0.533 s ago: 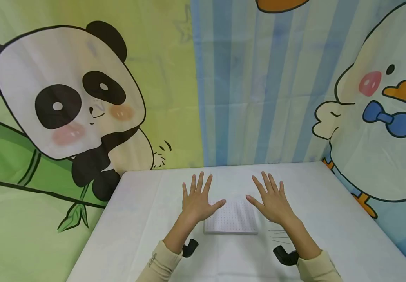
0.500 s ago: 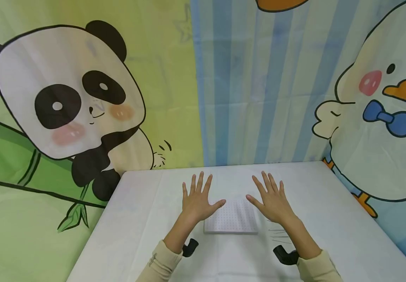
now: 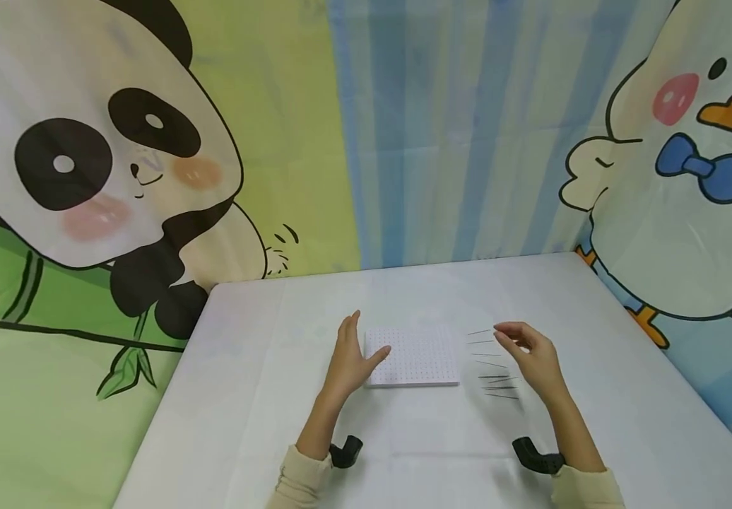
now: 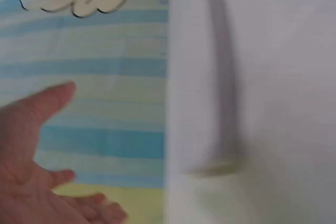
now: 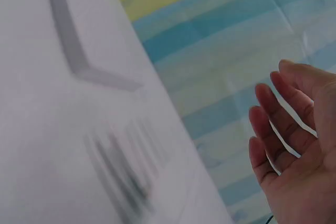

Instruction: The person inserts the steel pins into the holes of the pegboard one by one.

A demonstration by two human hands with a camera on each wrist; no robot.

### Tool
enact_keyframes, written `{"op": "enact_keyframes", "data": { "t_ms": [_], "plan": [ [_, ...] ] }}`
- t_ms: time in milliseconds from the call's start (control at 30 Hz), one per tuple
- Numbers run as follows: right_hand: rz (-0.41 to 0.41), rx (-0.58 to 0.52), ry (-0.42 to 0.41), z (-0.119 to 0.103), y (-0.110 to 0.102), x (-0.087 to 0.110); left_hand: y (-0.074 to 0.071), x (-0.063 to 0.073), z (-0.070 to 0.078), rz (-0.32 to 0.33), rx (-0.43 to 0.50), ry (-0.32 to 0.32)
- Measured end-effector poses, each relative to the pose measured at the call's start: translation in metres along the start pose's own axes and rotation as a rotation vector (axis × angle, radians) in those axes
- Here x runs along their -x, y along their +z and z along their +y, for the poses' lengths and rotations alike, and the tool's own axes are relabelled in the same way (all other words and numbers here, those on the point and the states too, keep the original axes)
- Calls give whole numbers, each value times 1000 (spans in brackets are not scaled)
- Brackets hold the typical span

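Observation:
On the white table lies a white board (image 3: 413, 353) with a grid of small holes. To its right, several thin dark needle-like rods (image 3: 498, 377) are laid out in a loose column; the right wrist view shows these rods (image 5: 123, 171) blurred. My left hand (image 3: 348, 364) hovers by the board's left edge, thumb spread away from the fingers, holding nothing. Beside the upper rods is my right hand (image 3: 536, 360), raised above the table. Its fingers bend loosely with nothing visible between them, as the right wrist view of the hand (image 5: 302, 177) also shows.
The white table (image 3: 290, 424) reaches back to a cloth backdrop (image 3: 429, 141) with stripes, a panda and a bird printed on it. Black wrist mounts (image 3: 347, 451) sit on both forearms, below the hands.
The head view has tilted downward. Both hands have turned from palms-down with spread fingers; the right has shifted right and its fingers have bent, uncovering the rods.

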State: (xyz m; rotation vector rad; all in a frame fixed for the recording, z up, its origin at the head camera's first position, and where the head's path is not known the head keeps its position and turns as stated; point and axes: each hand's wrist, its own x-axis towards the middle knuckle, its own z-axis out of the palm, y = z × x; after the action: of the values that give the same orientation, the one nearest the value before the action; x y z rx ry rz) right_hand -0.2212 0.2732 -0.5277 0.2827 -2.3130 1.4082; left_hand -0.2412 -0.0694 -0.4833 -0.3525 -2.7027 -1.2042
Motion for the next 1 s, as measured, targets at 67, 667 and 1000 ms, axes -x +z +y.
{"op": "enact_keyframes", "data": {
  "t_ms": [67,667,1000],
  "plan": [
    [-3,-11,56,21,-2,15,9,2,-18,6,67,11],
    [-67,81,149,24,2,63,55,-4,-82,-162,137,84],
    [-79,264,4,29,7,63,55,1,-80,-158,69,66]
  ]
}}
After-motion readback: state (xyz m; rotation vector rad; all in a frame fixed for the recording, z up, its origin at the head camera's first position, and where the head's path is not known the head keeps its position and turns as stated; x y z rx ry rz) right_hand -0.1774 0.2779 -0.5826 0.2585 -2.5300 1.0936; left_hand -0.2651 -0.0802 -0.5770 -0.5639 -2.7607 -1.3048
